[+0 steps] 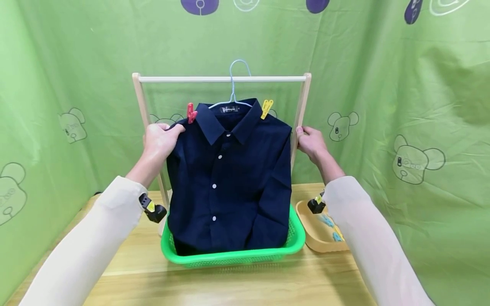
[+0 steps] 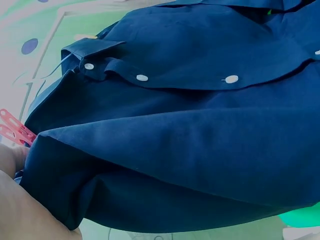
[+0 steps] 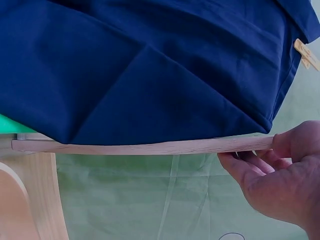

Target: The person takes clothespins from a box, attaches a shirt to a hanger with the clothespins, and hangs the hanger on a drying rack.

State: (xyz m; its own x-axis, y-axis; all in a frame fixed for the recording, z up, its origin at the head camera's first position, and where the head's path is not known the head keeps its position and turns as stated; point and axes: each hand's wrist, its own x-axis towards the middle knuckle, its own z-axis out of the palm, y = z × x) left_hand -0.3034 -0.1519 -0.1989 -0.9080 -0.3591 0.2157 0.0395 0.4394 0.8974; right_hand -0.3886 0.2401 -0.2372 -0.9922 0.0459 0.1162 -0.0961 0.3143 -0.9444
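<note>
A dark navy button-up shirt [image 1: 245, 170] hangs on a light blue wire hanger [image 1: 233, 87], hooked over the white bar of a small wooden rack [image 1: 176, 79]. A red clothespin [image 1: 191, 114] clips one shoulder and a yellow clothespin [image 1: 266, 109] the other. My left hand [image 1: 160, 140] pinches the shirt's shoulder beside the red clothespin; the left wrist view shows the cloth pulled into folds there. On the other side my right hand [image 1: 311, 143] grips the rack's right post [image 3: 150, 146], thumb and fingers around the wood. The shirt's lower part lies inside a green basket [image 1: 233, 256].
To the right of the basket stands a tan tray [image 1: 317, 244] with blue clothespins [image 1: 337, 236] and something yellow, partly covered by my right sleeve. Wooden tabletop [image 1: 214, 289] lies in front. Green patterned curtains [image 1: 383, 85] enclose the back and sides.
</note>
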